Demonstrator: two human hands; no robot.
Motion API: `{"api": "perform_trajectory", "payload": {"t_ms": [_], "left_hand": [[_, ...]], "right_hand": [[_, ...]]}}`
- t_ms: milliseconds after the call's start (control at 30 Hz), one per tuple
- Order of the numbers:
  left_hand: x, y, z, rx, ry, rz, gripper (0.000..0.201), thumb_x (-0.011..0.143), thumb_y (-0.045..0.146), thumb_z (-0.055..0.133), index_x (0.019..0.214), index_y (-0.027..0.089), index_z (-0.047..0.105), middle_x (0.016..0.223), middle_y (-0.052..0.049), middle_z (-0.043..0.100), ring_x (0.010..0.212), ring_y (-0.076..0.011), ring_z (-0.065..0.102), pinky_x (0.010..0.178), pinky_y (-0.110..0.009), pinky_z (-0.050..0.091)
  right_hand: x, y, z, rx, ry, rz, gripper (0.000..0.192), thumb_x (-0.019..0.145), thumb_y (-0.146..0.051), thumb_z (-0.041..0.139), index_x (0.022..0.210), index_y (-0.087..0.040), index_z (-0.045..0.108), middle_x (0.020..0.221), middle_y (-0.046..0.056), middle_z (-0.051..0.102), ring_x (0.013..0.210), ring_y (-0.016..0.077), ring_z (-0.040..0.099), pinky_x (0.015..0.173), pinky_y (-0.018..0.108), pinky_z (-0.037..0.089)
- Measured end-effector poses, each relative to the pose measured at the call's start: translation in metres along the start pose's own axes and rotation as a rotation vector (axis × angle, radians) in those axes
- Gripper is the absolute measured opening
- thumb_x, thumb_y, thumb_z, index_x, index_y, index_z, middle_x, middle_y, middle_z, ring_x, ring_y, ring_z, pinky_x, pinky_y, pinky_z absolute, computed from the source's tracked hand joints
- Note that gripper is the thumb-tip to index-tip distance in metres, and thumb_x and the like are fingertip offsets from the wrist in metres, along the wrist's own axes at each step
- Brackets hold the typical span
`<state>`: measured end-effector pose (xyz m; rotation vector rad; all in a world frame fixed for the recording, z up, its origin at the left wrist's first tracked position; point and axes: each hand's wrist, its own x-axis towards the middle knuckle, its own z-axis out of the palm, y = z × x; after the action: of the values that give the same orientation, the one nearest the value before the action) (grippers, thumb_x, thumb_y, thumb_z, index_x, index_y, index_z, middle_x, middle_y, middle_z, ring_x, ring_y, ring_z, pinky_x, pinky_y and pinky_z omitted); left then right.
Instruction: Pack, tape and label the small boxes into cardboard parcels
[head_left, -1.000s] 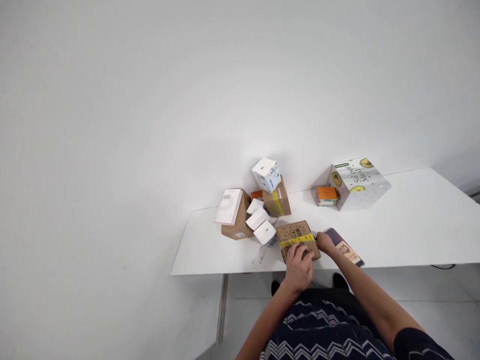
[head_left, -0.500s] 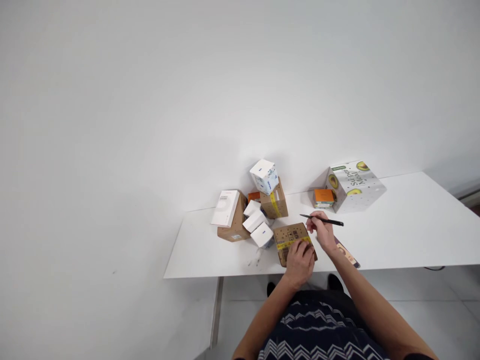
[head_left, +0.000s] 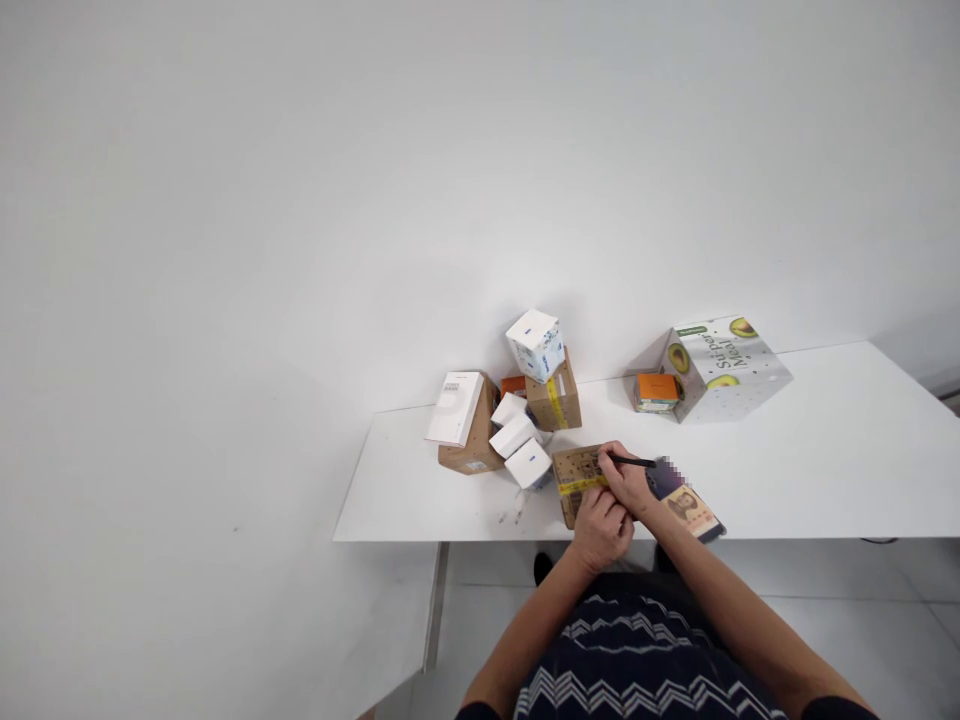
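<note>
Change: since half a second ago your right hand (head_left: 628, 487) has dropped from mid-air, bringing the pen (head_left: 628, 461) down over the taped box (head_left: 581, 478).
Far left: a white box (head_left: 454, 407) leans on a brown carton (head_left: 472, 452); small white boxes (head_left: 519, 440) cluster beside it.
Left hand (head_left: 601, 526): your fingers curl down on the taped box's near edge, pinning it.
Taped box: near the table (head_left: 787, 470) front edge; likely light, stiff cardboard, so hold it by the edges.
Right hand: fingers pinched shut on the pen, a thin, rigid thing, its tip over the box top.
Right: a booklet (head_left: 694, 510) just beside your wrist; the avocado carton (head_left: 720, 362) well apart.
</note>
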<state>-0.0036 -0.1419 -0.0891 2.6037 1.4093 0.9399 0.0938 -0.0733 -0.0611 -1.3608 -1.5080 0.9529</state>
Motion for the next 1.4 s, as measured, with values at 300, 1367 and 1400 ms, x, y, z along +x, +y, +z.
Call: {"api": "perform_trajectory", "payload": {"t_ms": [300,1367,1400], "left_hand": [[0.0,-0.001,0.001,-0.036,0.057,-0.008,0.013,0.074,0.017,0.053,0.062,0.017,0.058,0.066,-0.006,0.057,0.076,-0.0187,0.051,0.069,-0.033,0.046],[0.002,0.001,-0.004,-0.096,0.041,-0.049,0.009,0.077,0.015,0.054,0.078,0.019,0.062,0.081,-0.005,0.065,0.09,-0.0195,0.059,0.083,-0.038,0.051],[0.002,0.001,-0.004,-0.1,0.045,-0.048,0.009,0.077,0.016,0.054,0.077,0.019,0.062,0.081,-0.005,0.065,0.091,-0.0194,0.059,0.083,-0.038,0.051]], "right_hand": [[0.001,0.005,0.005,-0.137,-0.03,-0.048,0.017,0.087,-0.032,0.038,0.077,-0.022,0.048,0.069,-0.001,0.054,0.066,0.0155,0.051,0.068,0.027,0.042],[0.017,0.062,-0.036,-0.34,-0.153,0.605,0.016,0.083,-0.026,0.043,0.083,-0.016,0.055,0.065,0.005,0.067,0.046,0.0111,0.058,0.049,0.021,0.044],[0.015,0.069,-0.035,-0.364,-0.208,0.633,0.011,0.079,-0.022,0.049,0.081,-0.015,0.057,0.059,0.004,0.066,0.042,0.0116,0.056,0.047,0.022,0.043]]}}
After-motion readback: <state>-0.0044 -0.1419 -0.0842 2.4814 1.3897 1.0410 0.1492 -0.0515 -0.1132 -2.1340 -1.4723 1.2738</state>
